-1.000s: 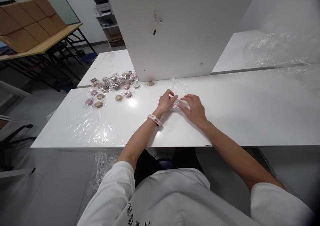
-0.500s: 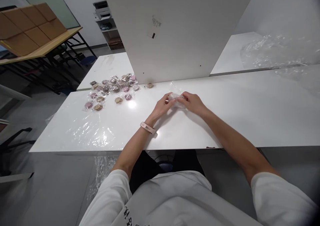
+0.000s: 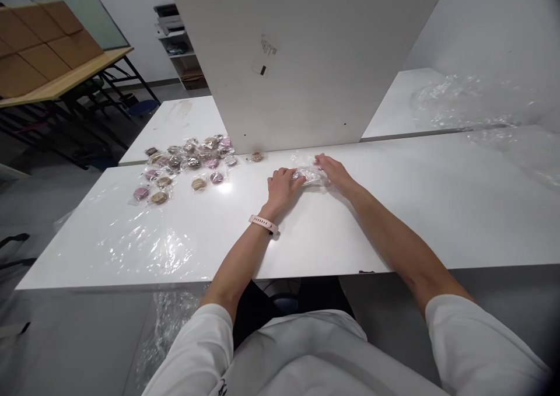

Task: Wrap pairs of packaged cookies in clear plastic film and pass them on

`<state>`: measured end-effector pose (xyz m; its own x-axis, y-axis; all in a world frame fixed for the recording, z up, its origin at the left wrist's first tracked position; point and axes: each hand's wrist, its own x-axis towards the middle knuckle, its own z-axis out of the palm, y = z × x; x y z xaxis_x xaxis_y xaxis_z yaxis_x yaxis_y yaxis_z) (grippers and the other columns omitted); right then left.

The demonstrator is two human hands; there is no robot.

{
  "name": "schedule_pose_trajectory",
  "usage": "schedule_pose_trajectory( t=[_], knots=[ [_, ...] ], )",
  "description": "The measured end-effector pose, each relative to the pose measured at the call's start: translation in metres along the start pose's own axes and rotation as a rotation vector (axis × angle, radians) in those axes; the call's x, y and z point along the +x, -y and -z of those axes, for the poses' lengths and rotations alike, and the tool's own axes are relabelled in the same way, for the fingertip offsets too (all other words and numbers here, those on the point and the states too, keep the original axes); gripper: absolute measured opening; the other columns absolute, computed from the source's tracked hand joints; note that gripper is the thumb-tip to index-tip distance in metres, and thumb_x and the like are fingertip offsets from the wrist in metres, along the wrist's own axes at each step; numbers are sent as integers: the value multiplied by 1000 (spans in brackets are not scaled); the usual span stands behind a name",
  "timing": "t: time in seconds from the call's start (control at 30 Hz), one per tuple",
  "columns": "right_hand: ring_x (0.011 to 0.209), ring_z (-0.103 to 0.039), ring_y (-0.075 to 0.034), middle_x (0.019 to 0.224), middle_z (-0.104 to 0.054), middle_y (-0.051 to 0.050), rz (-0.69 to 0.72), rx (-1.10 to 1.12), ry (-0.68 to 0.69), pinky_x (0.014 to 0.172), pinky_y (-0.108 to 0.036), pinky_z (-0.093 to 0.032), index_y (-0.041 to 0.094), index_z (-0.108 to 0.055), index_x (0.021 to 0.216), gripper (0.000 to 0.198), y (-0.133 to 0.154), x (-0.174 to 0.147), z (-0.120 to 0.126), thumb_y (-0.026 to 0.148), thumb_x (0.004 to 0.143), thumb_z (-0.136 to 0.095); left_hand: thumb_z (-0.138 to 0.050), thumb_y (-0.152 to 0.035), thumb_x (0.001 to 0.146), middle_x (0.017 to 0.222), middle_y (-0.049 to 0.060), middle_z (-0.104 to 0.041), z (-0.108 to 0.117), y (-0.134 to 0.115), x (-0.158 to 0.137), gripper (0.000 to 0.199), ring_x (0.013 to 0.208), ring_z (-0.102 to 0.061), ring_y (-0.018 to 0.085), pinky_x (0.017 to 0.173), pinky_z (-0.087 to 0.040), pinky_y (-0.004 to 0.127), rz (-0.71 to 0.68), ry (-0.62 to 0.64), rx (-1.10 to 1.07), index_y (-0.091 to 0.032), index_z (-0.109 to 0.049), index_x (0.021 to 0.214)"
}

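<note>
A small bundle in crinkled clear plastic wrap (image 3: pixel 311 177) rests on the white table between my two hands; what it contains cannot be made out. My left hand (image 3: pixel 280 188), with a pale pink band on its wrist, grips the bundle's left end, thumb along its near side. At the far right corner of the bundle, the bent fingers of my right hand (image 3: pixel 336 174) close on the plastic wrap. Further left lie several round, individually wrapped pieces, like small cookies, in pink, tan and brown; a tan one (image 3: pixel 256 157) sits apart by the upright panel.
A tall white panel (image 3: pixel 297 63) stands right behind my hands. Clear plastic sheeting (image 3: pixel 149 238) covers the table's left front and hangs over the edge. More crumpled plastic (image 3: pixel 464 101) lies at the back right. Cardboard boxes (image 3: pixel 44 46) stand on a wooden table at far left.
My right hand has shifted from the bundle's near right side to its far right corner, and more of the wrap shows. My left hand has flattened over the left end. The camera view has shifted slightly.
</note>
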<state>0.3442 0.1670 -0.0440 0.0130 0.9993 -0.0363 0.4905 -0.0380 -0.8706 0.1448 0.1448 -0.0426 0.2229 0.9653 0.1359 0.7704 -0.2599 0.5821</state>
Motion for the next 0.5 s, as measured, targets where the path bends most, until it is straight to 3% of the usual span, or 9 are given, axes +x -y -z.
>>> schedule_pose_trajectory(
  t=[0.07,0.13,0.2,0.27,0.37,0.43,0.5],
  knots=[
    [121,-58,-28,139,-61,-8,103,45,174,100,-41,-47,27,-57,141,68,6,-2,-4,72,94,-37,-51,-48,99,128,11,-61,1,2,2,39,123,-51,29,103,-36,44,7,7,-37,-24,-63,128],
    [132,-50,-31,146,-55,-8,310,-109,266,108,-46,-42,29,-53,145,75,10,-6,-10,73,85,-56,-49,-42,100,125,10,-63,2,4,4,35,121,-52,28,103,-37,45,14,9,-86,-25,-65,126],
    [135,-45,-32,147,-53,-9,494,-309,241,112,-50,-38,29,-55,144,73,12,-13,-16,66,83,-66,-46,-35,100,120,9,-66,4,6,5,32,118,-55,27,104,-37,45,20,12,-144,-26,-69,121],
    [130,-51,-31,143,-57,-9,544,-385,157,110,-50,-40,28,-61,138,57,10,-22,-20,59,89,-61,-44,-32,99,115,8,-69,6,8,5,33,116,-57,26,104,-38,45,26,-1,-247,-25,-74,112],
    [111,-63,-26,126,-68,-7,354,-160,46,97,-44,-50,29,-68,126,44,2,-42,-15,56,93,-58,-46,-38,98,118,9,-70,6,10,3,34,114,-62,24,101,-44,39,77,-77,-493,-21,-74,108],
    [92,-68,-23,108,-73,-6,129,111,-2,81,-38,-55,26,-70,120,48,-11,-55,-1,60,88,-62,-47,-41,97,120,10,-71,5,11,3,35,113,-64,23,97,-47,36,135,-136,-617,-19,-72,109],
    [78,-67,-20,96,-73,-6,-67,297,-162,67,-34,-55,22,-70,116,54,-31,-63,22,65,83,-65,-49,-41,96,118,8,-72,3,11,4,33,111,-65,23,95,-48,35,187,-152,-629,-20,-72,106]
  ],
)
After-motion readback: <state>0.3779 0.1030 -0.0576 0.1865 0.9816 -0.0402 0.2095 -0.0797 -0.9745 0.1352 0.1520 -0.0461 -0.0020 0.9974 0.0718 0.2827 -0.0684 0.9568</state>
